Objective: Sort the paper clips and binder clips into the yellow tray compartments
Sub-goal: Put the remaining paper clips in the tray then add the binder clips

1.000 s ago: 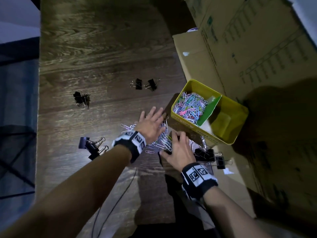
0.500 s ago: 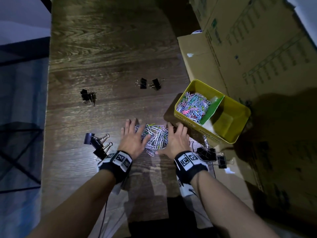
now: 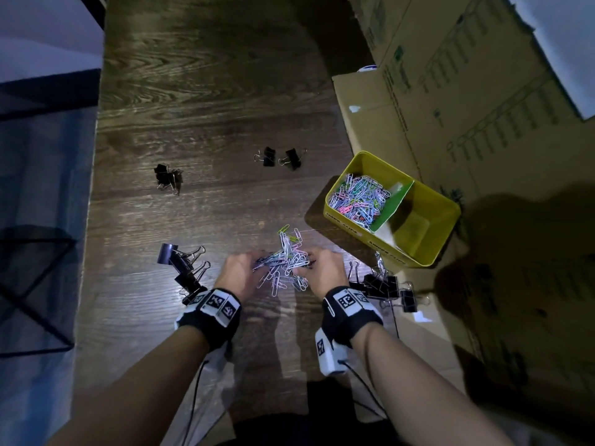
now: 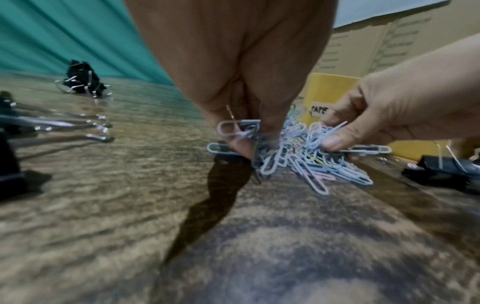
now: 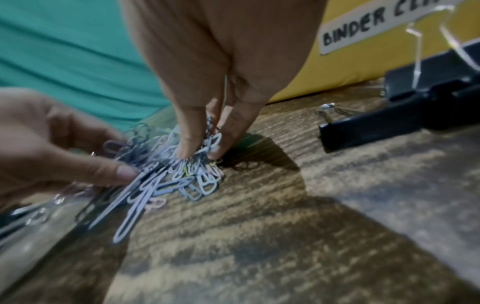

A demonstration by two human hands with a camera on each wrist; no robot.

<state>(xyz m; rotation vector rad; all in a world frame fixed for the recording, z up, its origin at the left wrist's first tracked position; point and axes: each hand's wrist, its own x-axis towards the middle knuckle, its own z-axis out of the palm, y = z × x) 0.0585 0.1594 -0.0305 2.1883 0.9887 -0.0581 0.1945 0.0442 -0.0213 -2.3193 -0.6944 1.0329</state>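
Observation:
A heap of pastel paper clips (image 3: 285, 263) (image 4: 293, 158) (image 5: 171, 174) lies on the dark wooden table. My left hand (image 3: 240, 273) (image 4: 249, 135) pinches the heap from the left. My right hand (image 3: 322, 270) (image 5: 205, 144) pinches it from the right. The yellow tray (image 3: 428, 252) stands to the right; its left compartment holds many paper clips (image 3: 360, 199), and its right compartment, behind a green divider (image 3: 394, 204), holds no clips. Black binder clips lie in groups: left (image 3: 185, 265), right (image 3: 384, 288), far (image 3: 280, 157), far left (image 3: 168, 179).
A large cardboard box (image 3: 450, 101) rises behind and right of the tray. The table's left edge (image 3: 93, 188) drops to a blue floor. The tray wall carries a "BINDER CLIPS" label (image 5: 369, 26) close to big binder clips (image 5: 405, 115).
Both hands went from lying flat beside the paper clips to drawing together and pinching them into one bunched heap, a little nearer to me.

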